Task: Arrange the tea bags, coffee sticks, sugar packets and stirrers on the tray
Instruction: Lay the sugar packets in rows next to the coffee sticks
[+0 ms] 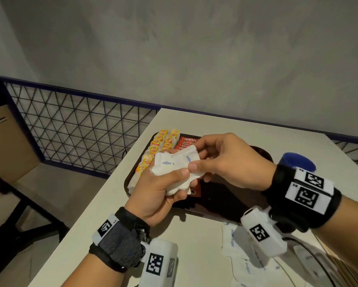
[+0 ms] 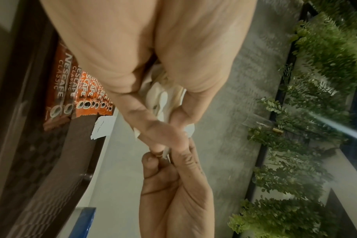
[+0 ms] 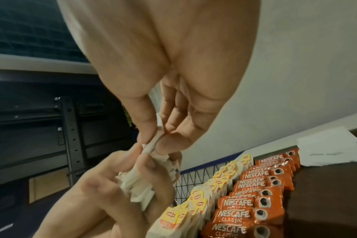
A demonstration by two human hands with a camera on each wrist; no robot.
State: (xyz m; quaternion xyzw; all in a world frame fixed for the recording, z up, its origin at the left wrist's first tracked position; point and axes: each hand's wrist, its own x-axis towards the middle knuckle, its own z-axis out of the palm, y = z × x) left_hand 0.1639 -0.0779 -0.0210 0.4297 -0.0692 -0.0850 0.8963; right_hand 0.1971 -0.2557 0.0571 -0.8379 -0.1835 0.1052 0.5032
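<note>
My left hand (image 1: 163, 189) grips a stack of white sugar packets (image 1: 174, 168) above the dark brown tray (image 1: 231, 201). My right hand (image 1: 221, 160) pinches the top packet of that stack (image 3: 153, 145) between thumb and forefinger. On the tray's left side lie rows of yellow tea bags (image 1: 163, 139) and, beside them, red coffee sticks (image 1: 186, 141); both show again in the right wrist view, tea bags (image 3: 200, 196) and coffee sticks (image 3: 253, 193). More sugar packets (image 1: 236, 245) lie loose on the table near its front. No stirrers are in view.
The white table (image 1: 103, 235) ends at its left edge beside a black wire mesh fence (image 1: 70, 125). A blue cup (image 1: 298, 160) stands right of the tray, behind my right wrist. A black cable (image 1: 310, 251) runs along the front right. A grey wall rises behind.
</note>
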